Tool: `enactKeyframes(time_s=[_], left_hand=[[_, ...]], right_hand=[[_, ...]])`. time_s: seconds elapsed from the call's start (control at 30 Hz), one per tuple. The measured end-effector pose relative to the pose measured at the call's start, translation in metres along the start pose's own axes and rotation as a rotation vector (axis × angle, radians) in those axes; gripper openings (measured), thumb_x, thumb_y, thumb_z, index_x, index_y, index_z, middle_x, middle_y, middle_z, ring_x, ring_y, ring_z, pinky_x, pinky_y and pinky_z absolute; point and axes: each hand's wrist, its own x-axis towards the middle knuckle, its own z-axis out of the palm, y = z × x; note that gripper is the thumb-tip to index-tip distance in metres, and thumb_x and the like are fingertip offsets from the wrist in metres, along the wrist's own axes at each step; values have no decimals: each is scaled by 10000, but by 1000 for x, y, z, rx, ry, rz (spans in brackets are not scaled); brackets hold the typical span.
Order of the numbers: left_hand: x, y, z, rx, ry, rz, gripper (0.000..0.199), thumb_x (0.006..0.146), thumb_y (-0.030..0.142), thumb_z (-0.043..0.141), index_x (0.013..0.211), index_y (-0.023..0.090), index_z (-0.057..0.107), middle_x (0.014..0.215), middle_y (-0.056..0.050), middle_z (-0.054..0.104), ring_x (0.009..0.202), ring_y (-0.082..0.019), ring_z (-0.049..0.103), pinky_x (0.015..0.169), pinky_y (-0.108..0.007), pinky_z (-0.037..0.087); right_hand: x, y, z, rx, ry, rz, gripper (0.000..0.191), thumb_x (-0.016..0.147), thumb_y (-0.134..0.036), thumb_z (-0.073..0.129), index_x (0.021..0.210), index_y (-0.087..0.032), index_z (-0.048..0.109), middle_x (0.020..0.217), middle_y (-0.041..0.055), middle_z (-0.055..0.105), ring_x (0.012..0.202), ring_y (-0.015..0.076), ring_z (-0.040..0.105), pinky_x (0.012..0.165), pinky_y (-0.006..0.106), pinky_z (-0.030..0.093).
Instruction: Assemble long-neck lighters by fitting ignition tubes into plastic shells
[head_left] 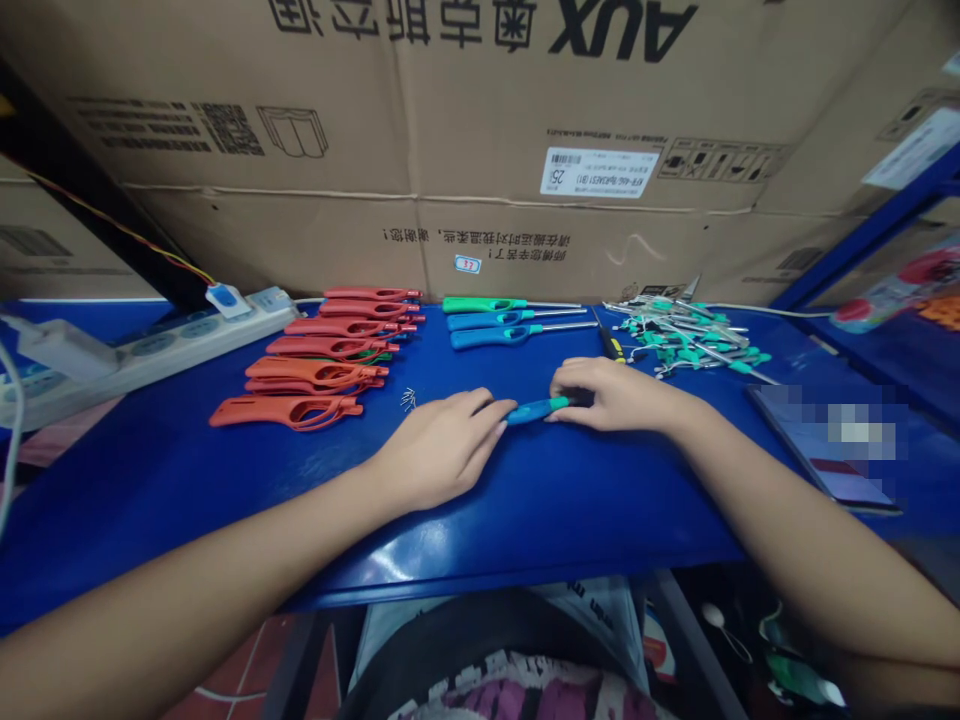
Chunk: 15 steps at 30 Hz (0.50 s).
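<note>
So both hands are busy with one thing here: a blue handle point(529, 412) with a teal bit at its right end. The left hand point(442, 445) is curling its fingers round the left end, back of the hand up, while the right hand point(622, 393) is pinching the teal end between thumb and fingertips. So yeah, both hands are closing on it and neither is hanging loose. The handle is lying roughly level over the middle of the bench point(480, 540), between the near edge and the back edge. Can't really tell whether it's touching the top or being held just off it.

Just left of it, by the left hand's knuckles, a few tiny metal pins point(408, 400) are lying loose. Further over toward the left edge, a stack of red-orange handles point(285, 410) is running up to the back edge, with a little green showing among them. Along the middle of the back edge, a green lighter point(484, 305) and two blue lighters point(484, 338) are lying side by side, metal noses pointing right. Next to those, a yellow-and-black screwdriver point(613, 348) is resting just behind the right hand, and a messy heap of wired metal rods point(690, 335) with teal ends is spreading toward the back right corner. A flat-screened device point(814, 450), partly pixelated, is lying near the right edge, beyond the right forearm.
</note>
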Motion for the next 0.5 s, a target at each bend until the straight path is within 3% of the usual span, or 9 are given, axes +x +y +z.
enactKeyframes(time_s=[0.13, 0.23, 0.37, 0.43, 0.5], left_hand=[[-1, 0, 7, 16, -27, 106, 444, 1057, 259, 365, 1487, 185, 448, 1255, -128, 595, 1070, -264, 570, 932, -426, 510], [-2, 0, 8, -5, -26, 125, 460, 1049, 282, 418, 1502, 203, 427, 1306, -124, 573, 1133, -273, 535, 977, -443, 488], [-2, 2, 6, -32, -20, 130, 455, 1052, 313, 416, 1489, 189, 442, 1327, -127, 573, 1170, -282, 534, 992, -458, 487], [-1, 0, 4, -44, 5, 122, 445, 1056, 330, 403, 1472, 185, 464, 1343, -131, 575, 1191, -287, 537, 1006, -468, 487], [0, -4, 3, -61, 49, 82, 430, 1052, 335, 410, 1448, 188, 492, 1365, -133, 575, 1227, -288, 537, 1034, -476, 482]], right_hand=[[-4, 9, -9, 73, -53, 62, 368, 836, -544, 723, 900, -189, 653, 881, 46, 646, 809, 180, 591, 734, 302, 488], [-5, 21, -10, -16, 95, 136, 404, 863, -573, 673, 994, -191, 660, 1031, 95, 651, 960, 233, 609, 876, 373, 508], [-6, 41, -6, -385, 314, 548, 398, 919, -444, 598, 1180, -144, 599, 1176, 194, 606, 1119, 351, 591, 935, 484, 494], [-6, 48, -4, -425, 284, 744, 488, 917, -416, 592, 1294, -114, 524, 1247, 221, 586, 1174, 371, 584, 943, 467, 495], [-4, 50, -3, -392, 196, 845, 514, 946, -402, 538, 1363, -112, 455, 1299, 220, 581, 1191, 357, 593, 943, 436, 495]])
